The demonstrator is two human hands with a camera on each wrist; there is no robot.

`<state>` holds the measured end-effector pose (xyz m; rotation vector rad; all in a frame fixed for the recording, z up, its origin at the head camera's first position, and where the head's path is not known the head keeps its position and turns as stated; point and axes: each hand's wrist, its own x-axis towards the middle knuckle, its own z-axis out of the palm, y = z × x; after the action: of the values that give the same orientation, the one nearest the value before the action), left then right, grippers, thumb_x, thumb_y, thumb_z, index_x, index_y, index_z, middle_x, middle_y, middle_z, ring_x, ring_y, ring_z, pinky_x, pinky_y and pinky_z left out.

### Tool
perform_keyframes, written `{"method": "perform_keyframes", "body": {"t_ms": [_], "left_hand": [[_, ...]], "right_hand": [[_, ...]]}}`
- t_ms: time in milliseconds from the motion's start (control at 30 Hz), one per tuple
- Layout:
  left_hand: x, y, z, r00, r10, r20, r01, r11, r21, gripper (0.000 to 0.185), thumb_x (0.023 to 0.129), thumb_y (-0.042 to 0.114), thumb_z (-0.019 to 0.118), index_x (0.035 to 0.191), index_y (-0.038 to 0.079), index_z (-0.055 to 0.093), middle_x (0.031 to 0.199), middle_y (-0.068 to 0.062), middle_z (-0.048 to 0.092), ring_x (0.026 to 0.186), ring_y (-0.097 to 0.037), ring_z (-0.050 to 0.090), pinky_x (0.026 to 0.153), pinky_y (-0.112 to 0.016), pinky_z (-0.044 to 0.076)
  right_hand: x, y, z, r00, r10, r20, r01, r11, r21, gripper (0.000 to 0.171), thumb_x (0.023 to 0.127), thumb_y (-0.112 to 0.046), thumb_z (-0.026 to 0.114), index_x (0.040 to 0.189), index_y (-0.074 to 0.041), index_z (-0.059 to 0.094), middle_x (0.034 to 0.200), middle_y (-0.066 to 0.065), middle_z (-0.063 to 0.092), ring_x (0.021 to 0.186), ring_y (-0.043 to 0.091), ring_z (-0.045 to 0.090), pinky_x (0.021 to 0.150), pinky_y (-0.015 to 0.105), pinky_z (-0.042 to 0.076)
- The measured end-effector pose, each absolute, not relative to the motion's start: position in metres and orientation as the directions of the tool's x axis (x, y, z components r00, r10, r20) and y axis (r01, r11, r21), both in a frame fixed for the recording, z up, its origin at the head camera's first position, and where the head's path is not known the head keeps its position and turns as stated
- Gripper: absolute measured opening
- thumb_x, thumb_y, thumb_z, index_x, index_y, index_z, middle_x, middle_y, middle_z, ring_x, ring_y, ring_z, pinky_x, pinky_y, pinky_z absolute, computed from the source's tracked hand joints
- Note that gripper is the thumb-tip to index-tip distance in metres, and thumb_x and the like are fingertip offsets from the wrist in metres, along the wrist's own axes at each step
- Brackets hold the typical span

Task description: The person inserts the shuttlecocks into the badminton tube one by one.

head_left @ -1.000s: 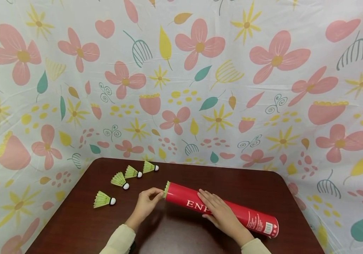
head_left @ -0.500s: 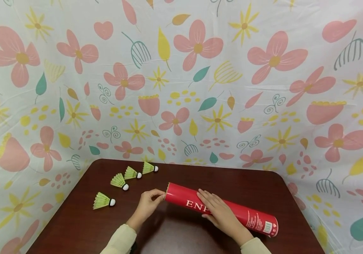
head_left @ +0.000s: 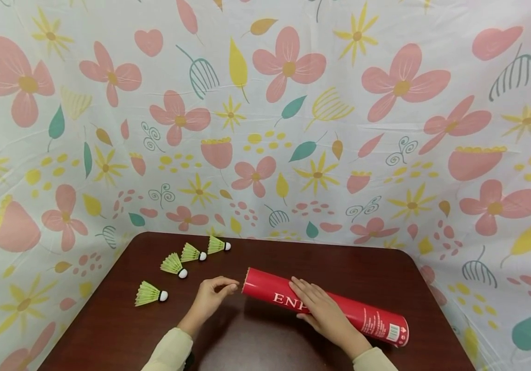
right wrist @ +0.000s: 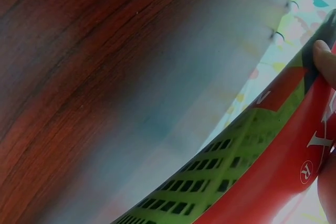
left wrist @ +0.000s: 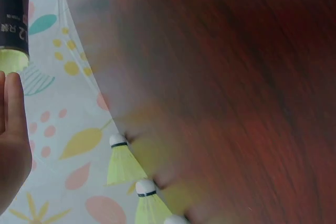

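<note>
1. Basically, the red tube [head_left: 270,287] is my landmark: lies aslant over the table [head_left: 247,348], long axis running from its mouth [head_left: 245,281] at far left to the barcode [head_left: 393,332] end at near right.
2. Right grip [head_left: 323,315]: fingers over the tube's top, thumb at its near side, about mid-length. It holds the tube.
3. Left grip [head_left: 210,300]: just off the tube's mouth, fingers fairly straight, thumb tip close under the index, nothing seen between them. Head view gives a slim gap to the rim.
4. Key relation: the tube's mouth faces my left grip, roughly along the long axis. Left is nearer the mouth; right has the body.
5. Yellow-green feathers [left wrist: 11,60] show at the tube's mouth, left wrist view. How many are inside, can't tell.
6. Tube's left end looks raised off the table; my judgement.
7. Four shuttlecocks [head_left: 173,264] lie left of the tube's mouth, well apart from it: three farther back, one nearer me.
8. Floral cloth [head_left: 265,129] hangs behind the tube.
</note>
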<state>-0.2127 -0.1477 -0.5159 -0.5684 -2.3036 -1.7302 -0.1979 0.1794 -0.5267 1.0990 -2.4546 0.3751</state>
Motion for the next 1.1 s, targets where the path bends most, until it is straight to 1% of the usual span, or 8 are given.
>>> {"method": "perform_keyframes", "body": {"t_ms": [100,233,300,433,600,867,1000,1100], "left_hand": [[-0.219,-0.156,-0.529,-0.917,0.112,0.383,0.399,0.276,0.874,0.010,0.086,-0.001,0.068,0.095,-0.001,0.073,0.089,-0.018,0.071,0.078,-0.034,0.069,0.068,-0.037,0.058],[-0.223,-0.172,-0.537,-0.928,0.021,0.371,0.356,0.332,0.873,0.010,0.086,0.006,0.070,0.095,0.007,0.075,0.088,-0.008,0.072,0.080,-0.027,0.069,0.067,-0.024,0.055],[-0.223,-0.181,-0.538,-0.925,-0.025,0.379,0.341,0.383,0.858,0.010,0.087,0.009,0.071,0.096,0.008,0.075,0.088,-0.005,0.072,0.078,-0.021,0.068,0.064,-0.024,0.053],[-0.221,-0.201,-0.536,-0.908,-0.111,0.405,0.302,0.496,0.814,0.012,0.088,0.010,0.070,0.099,0.007,0.075,0.094,-0.005,0.072,0.075,-0.014,0.063,0.060,-0.024,0.049],[-0.218,-0.226,-0.531,-0.895,-0.193,0.401,0.225,0.582,0.782,0.015,0.090,0.004,0.067,0.103,0.004,0.072,0.100,-0.014,0.070,0.081,-0.024,0.066,0.062,-0.026,0.051],[-0.213,-0.261,-0.530,-0.900,-0.233,0.367,0.117,0.683,0.721,0.020,0.092,0.001,0.062,0.110,-0.007,0.065,0.100,-0.020,0.063,0.090,-0.035,0.064,0.072,-0.043,0.055],[-0.211,-0.276,-0.532,-0.850,-0.290,0.440,0.095,0.737,0.669,0.020,0.089,-0.002,0.064,0.108,-0.010,0.064,0.096,-0.024,0.062,0.087,-0.038,0.062,0.072,-0.050,0.052],[-0.208,-0.287,-0.533,-0.825,-0.346,0.447,0.045,0.748,0.662,0.023,0.089,-0.004,0.063,0.110,-0.014,0.062,0.099,-0.029,0.059,0.091,-0.043,0.057,0.076,-0.055,0.048]], "right_hand": [[-0.198,0.181,-0.527,-0.599,-0.645,0.476,-0.758,0.647,-0.077,0.071,0.091,-0.044,0.059,0.149,-0.010,0.037,0.151,0.007,0.038,0.135,0.025,0.041,0.116,0.023,0.009],[-0.198,0.182,-0.528,-0.599,-0.642,0.479,-0.761,0.642,-0.091,0.071,0.093,-0.054,0.034,0.149,-0.011,0.036,0.150,0.009,0.039,0.134,0.027,0.042,0.116,0.022,0.008],[-0.198,0.183,-0.529,-0.600,-0.641,0.479,-0.763,0.639,-0.099,0.072,0.093,-0.055,0.032,0.149,-0.011,0.036,0.151,0.008,0.039,0.134,0.027,0.042,0.116,0.022,0.008],[-0.198,0.184,-0.529,-0.605,-0.640,0.475,-0.758,0.645,-0.096,0.072,0.093,-0.056,0.032,0.150,-0.012,0.035,0.152,0.006,0.037,0.134,0.027,0.042,0.113,0.034,0.025],[-0.198,0.185,-0.528,-0.598,-0.644,0.477,-0.762,0.641,-0.090,0.072,0.093,-0.056,0.030,0.149,-0.010,0.036,0.151,0.009,0.039,0.133,0.029,0.043,0.102,0.049,0.038],[-0.198,0.185,-0.528,-0.616,-0.638,0.463,-0.752,0.651,-0.102,0.073,0.092,-0.055,0.030,0.150,-0.011,0.035,0.152,0.007,0.037,0.134,0.027,0.042,0.104,0.047,0.037],[-0.198,0.185,-0.528,-0.615,-0.639,0.462,-0.753,0.650,-0.104,0.073,0.092,-0.056,0.030,0.150,-0.011,0.035,0.152,0.007,0.037,0.135,0.027,0.041,0.108,0.042,0.033],[-0.198,0.185,-0.529,-0.610,-0.641,0.467,-0.757,0.646,-0.101,0.072,0.093,-0.055,0.032,0.149,-0.011,0.036,0.151,0.009,0.039,0.135,0.026,0.040,0.116,0.029,0.019]]}}
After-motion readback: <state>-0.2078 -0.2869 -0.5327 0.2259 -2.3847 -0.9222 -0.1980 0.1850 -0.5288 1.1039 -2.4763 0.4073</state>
